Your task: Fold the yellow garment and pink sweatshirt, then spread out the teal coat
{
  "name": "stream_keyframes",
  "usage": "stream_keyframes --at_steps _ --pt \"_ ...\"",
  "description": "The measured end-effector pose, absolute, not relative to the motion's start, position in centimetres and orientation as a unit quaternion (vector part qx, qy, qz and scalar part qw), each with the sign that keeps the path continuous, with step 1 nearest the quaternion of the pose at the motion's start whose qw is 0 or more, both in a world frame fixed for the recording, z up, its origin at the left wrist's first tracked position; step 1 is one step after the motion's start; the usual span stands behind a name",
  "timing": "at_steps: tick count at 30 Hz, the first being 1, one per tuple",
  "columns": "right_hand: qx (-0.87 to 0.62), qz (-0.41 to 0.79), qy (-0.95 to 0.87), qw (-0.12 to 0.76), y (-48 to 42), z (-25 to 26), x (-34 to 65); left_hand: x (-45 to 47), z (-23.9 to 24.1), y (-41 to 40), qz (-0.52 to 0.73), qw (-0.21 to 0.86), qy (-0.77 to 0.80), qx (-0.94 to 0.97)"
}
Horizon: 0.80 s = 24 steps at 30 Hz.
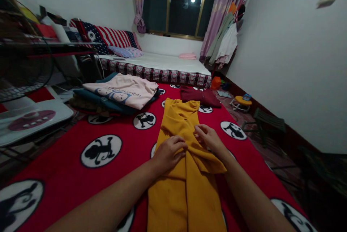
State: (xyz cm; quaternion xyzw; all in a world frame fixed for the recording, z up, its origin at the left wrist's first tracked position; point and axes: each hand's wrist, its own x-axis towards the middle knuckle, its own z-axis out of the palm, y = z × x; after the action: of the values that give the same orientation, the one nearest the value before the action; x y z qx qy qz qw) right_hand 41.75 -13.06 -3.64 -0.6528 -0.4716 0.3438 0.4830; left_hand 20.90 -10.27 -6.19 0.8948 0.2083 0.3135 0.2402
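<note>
A mustard-yellow garment [173, 196] with gathered shoulders lies lengthwise before me on a red blanket [121, 185] patterned with black figures in white circles. Part of it, probably a sleeve, is folded over the front, its wide end poking out at the right under my right wrist. My left hand [170, 153] rests on the middle of the garment, fingers bent together on the cloth. Slightly farther up, my right hand [210, 138] has its fingers curled in at the fabric's right side. Its fingertips are partly hidden.
Folded clothes with a pink shirt [127, 89] on top lie back left. A folded maroon garment [199, 96] sits just beyond the yellow one. A white tray table [59, 107] and a fan [24, 51] stand left, stools [242, 101] right, a bed [159, 62] behind.
</note>
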Motion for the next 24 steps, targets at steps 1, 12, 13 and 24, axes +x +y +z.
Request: stream_keyframes --at_steps 1,12,13,24 --pt "-0.665 0.352 -0.491 0.438 -14.7 -3.1 41.9 21.0 -6.2 -10.3 0.318 0.243 0.211 0.892" --pt "-0.647 0.334 -0.429 0.535 -22.0 2.9 39.1 20.6 -5.9 -9.2 0.490 0.224 0.347 0.767" --pt "-0.633 0.334 -0.417 0.561 -22.4 3.7 38.7 20.5 -6.0 -8.9 0.491 0.219 0.358 0.763" --pt "-0.645 0.348 -0.594 0.331 -16.2 2.2 39.8 20.8 -6.8 -6.3 0.526 0.317 0.409 0.675"
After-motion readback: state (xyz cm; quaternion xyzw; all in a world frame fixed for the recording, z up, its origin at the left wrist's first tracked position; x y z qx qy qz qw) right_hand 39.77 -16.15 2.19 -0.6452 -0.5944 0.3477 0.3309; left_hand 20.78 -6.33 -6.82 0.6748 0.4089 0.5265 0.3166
